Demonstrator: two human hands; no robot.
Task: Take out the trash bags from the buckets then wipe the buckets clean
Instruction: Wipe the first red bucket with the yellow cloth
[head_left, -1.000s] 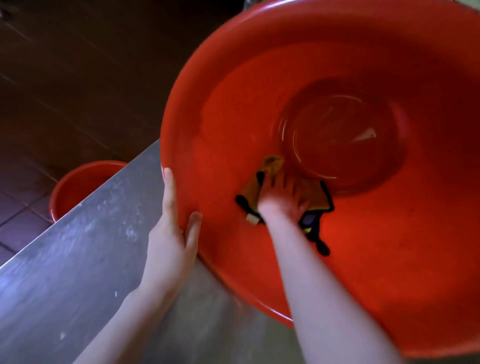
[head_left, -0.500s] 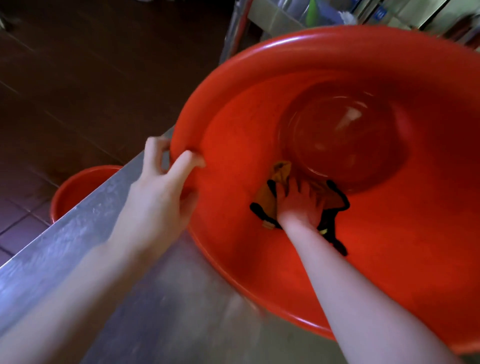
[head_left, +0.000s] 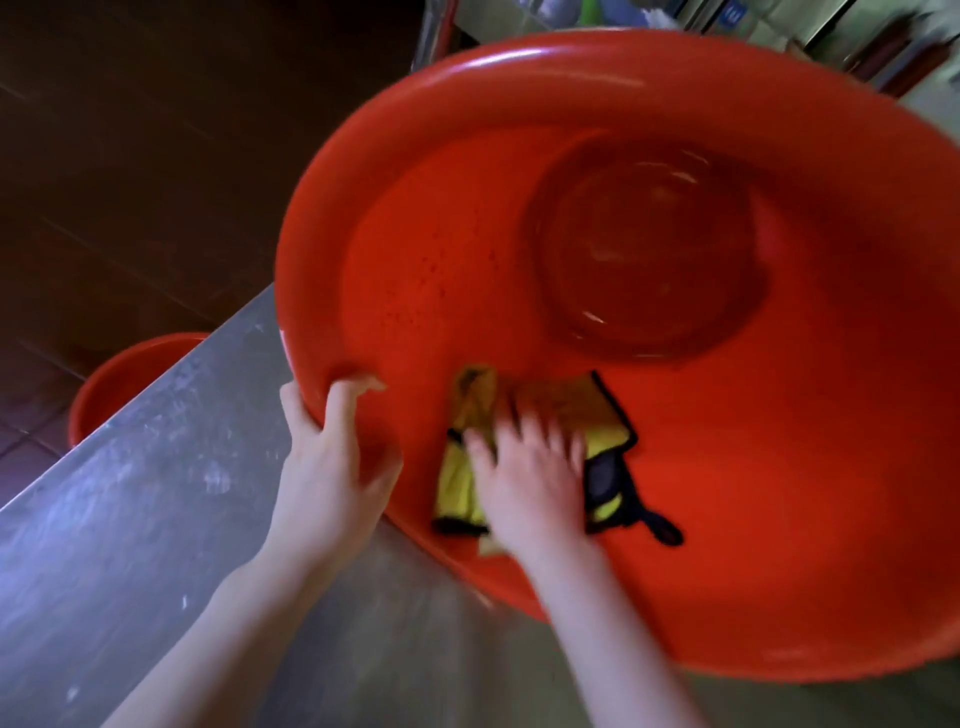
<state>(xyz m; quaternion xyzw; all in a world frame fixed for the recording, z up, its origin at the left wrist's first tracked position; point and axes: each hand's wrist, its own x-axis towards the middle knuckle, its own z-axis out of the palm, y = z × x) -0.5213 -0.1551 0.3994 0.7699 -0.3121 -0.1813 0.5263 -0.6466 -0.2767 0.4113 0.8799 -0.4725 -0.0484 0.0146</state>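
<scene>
Buckets, count: two, both red.
Bucket one (head_left: 779, 493): large, on the table, tipped so its mouth faces the camera; fills the frame from centre out to 3 o'clock. Round base visible deep inside, towards 12 o'clock of the opening.
Bucket two (head_left: 130, 374): on the floor past the table edge, at 8 o'clock of the frame; only part of its rim and wall shows.
Cloth (head_left: 457, 478), count: one, yellow with black edging, lying on bucket one's inner wall at 7 o'clock, just below the base.
Hands, count: two, bare.
Left hand (head_left: 327, 467): grips bucket one's rim at 8 o'clock, fingers curled over the lip into the bucket.
Right hand (head_left: 530, 478): inside the bucket, fingers spread, palm pressed flat on the cloth; blurred.
Table (head_left: 130, 519): one, scuffed metal, running from 6 to 9 o'clock.
Floor (head_left: 130, 156): dark tiles, 9 to 12 o'clock.
Shelving (head_left: 727, 15): at 12 to 1 o'clock, contents too blurred to count.
</scene>
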